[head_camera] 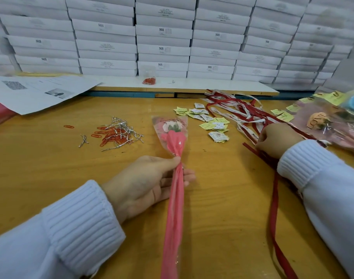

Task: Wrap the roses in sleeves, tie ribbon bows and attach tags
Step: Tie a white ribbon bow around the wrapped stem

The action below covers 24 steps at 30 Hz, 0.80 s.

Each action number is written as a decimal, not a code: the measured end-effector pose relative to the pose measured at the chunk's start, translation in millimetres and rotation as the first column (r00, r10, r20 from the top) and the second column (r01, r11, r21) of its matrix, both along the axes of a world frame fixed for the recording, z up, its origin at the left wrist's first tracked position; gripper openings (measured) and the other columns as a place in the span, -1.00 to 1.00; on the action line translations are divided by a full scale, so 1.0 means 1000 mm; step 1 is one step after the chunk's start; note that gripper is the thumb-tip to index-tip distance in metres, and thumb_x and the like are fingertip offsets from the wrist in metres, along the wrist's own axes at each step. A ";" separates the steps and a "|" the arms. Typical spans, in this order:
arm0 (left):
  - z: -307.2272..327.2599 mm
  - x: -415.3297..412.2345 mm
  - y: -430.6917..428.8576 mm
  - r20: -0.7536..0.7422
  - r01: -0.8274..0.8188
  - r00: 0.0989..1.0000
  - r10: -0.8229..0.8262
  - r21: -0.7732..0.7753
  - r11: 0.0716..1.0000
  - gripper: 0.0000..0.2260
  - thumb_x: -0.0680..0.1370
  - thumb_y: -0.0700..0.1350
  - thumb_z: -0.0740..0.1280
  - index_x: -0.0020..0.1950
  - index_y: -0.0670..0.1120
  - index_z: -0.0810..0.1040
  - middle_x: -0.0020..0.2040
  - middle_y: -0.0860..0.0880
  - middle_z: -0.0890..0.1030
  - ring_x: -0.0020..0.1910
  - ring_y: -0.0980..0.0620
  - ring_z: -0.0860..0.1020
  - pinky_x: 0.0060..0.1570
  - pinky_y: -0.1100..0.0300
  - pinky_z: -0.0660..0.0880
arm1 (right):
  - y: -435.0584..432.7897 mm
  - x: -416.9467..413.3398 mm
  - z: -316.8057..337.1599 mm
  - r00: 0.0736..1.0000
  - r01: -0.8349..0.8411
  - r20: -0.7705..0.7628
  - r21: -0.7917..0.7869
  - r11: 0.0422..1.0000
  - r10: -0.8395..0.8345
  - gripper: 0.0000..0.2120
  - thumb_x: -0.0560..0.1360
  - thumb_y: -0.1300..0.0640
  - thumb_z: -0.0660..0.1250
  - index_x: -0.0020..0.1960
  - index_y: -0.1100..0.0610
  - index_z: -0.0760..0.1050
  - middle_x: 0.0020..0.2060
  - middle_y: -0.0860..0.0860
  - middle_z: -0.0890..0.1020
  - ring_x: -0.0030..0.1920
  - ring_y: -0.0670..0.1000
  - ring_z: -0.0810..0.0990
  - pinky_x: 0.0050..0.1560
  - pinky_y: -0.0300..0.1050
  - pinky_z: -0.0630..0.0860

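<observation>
Wore a white knit sweater (pixel 345 222). Left sleeve (pixel 31 252) and right sleeve (pixel 331 184) were smooth-knit, each ending in a thick ribbed cuff (pixel 81 224) at the wrist. Left hand (pixel 143 182) and right hand (pixel 276 139) were bare.

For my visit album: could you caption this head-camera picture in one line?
Left hand holds a sleeved rose by its stem while the right hand grips a red ribbon.

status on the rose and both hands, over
Left hand grips sleeved rose at the neck. Right hand pinches red ribbon. No bow or tag on it yet.
</observation>
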State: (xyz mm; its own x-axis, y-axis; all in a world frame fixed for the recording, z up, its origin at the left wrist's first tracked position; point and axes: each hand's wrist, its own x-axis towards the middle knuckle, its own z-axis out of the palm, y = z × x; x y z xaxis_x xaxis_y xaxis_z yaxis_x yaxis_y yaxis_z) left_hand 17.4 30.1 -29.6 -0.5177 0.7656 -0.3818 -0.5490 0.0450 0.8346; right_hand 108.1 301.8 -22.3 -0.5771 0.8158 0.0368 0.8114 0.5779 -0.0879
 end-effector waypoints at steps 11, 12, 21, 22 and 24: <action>-0.002 0.003 -0.001 -0.119 0.042 0.992 -0.042 -0.010 0.999 -0.83 0.55 -0.31 0.25 0.05 -0.42 0.48 -0.27 -0.20 0.67 -0.33 0.03 0.66 -0.33 0.25 0.61 | 0.000 -0.003 -0.005 0.998 -0.026 -0.047 0.037 0.999 0.028 -0.80 0.51 0.04 0.35 0.04 0.17 0.55 -0.18 0.01 0.56 -0.17 -0.01 0.50 -0.21 -0.17 0.41; -0.002 0.004 -0.001 -0.124 0.043 0.991 -0.044 -0.009 0.999 -0.84 0.55 -0.32 0.25 0.06 -0.42 0.48 -0.27 -0.20 0.67 -0.33 0.03 0.66 -0.33 0.25 0.61 | 0.000 -0.004 -0.006 1.000 -0.012 -0.022 0.036 0.999 0.013 -0.78 0.52 0.06 0.34 0.08 0.18 0.55 -0.21 0.03 0.56 -0.18 0.00 0.51 -0.21 -0.17 0.42; -0.003 0.003 -0.002 -0.188 0.074 0.979 -0.080 -0.043 0.996 -0.95 0.52 -0.35 0.29 -0.07 -0.31 0.53 -0.09 -0.26 0.67 -0.18 -0.03 0.67 -0.21 0.21 0.62 | -0.002 -0.004 -0.005 1.000 -0.017 0.004 0.053 0.998 0.017 -0.78 0.54 0.01 0.30 -0.02 0.17 0.52 -0.18 0.07 0.59 -0.22 -0.01 0.51 -0.33 -0.21 0.39; -0.004 0.003 -0.002 -0.197 0.075 0.977 -0.081 -0.041 0.996 -0.96 0.51 -0.35 0.30 -0.10 -0.30 0.54 -0.06 -0.26 0.66 -0.16 -0.04 0.67 -0.20 0.21 0.62 | -0.003 -0.004 -0.005 0.999 -0.024 0.026 0.056 0.998 0.022 -0.77 0.53 -0.01 0.31 0.00 0.17 0.53 -0.15 0.07 0.60 -0.21 -0.01 0.51 -0.32 -0.22 0.40; -0.004 0.004 -0.002 -0.205 0.081 0.975 -0.085 -0.029 0.996 -0.95 0.49 -0.36 0.32 -0.15 -0.28 0.56 -0.09 -0.26 0.66 -0.17 -0.03 0.67 -0.21 0.22 0.62 | -0.004 -0.004 -0.004 0.998 -0.039 0.049 0.077 0.996 0.035 -0.78 0.53 0.02 0.31 0.04 0.16 0.55 -0.10 0.07 0.59 -0.14 0.01 0.54 -0.21 -0.18 0.46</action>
State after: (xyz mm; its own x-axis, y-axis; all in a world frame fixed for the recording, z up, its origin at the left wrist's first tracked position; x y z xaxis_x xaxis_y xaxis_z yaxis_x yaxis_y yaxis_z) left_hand 21.7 28.0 -33.9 -0.5217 0.8024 -0.2898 -0.3593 0.1015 0.9277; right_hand 104.4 297.7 -26.4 -0.6092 0.7898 0.0710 0.7917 0.6109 -0.0030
